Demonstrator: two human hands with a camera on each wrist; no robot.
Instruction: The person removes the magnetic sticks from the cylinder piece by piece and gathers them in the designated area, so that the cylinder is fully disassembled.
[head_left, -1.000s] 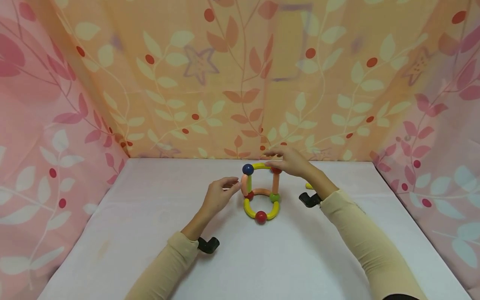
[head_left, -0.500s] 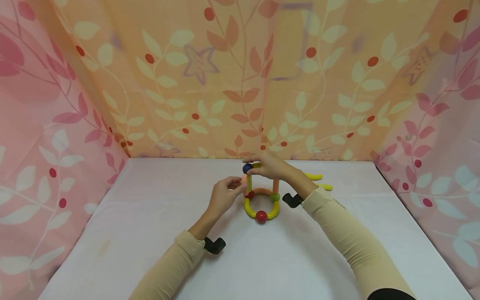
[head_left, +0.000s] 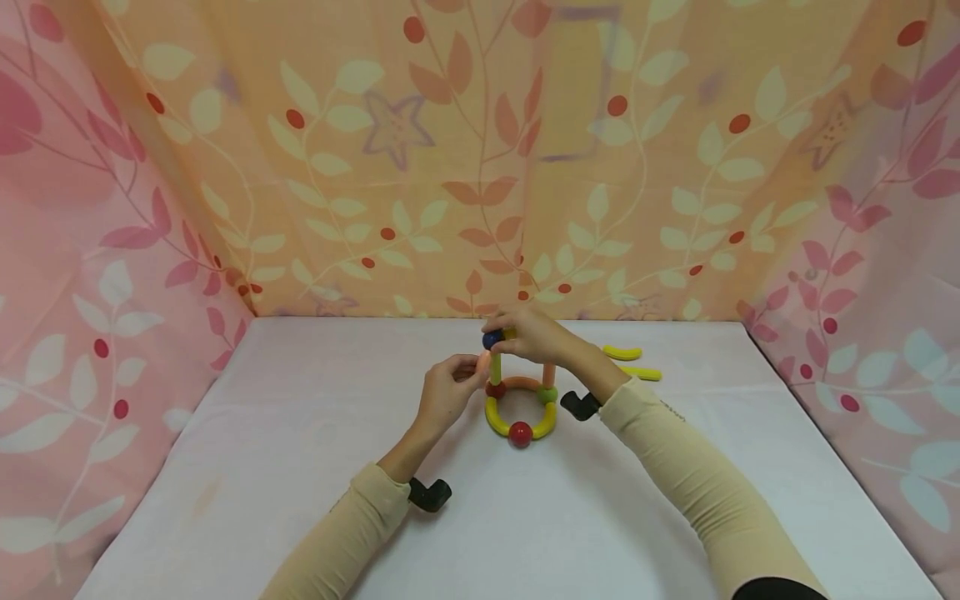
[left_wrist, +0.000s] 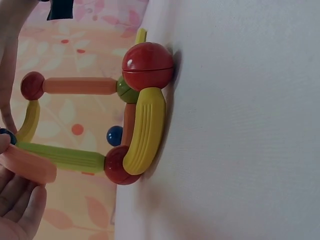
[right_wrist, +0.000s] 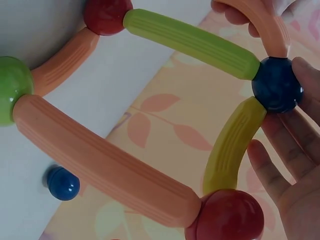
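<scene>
Pinching the curved orange stick (left_wrist: 30, 167), the left grip (head_left: 450, 390) is holding one end against the blue ball (right_wrist: 277, 85), which the right grip (head_left: 528, 332) is pinching atop the frame (head_left: 522, 383) standing on the desk (head_left: 187, 433); bracing that ball firmly is probably aiding alignment. Two yellow sticks (head_left: 622, 354) are lying beyond.

White table (head_left: 517, 517), upright ball-and-rod frame (head_left: 522, 383), two yellow rods (head_left: 622, 353), loose blue ball (right_wrist: 65, 184)
</scene>
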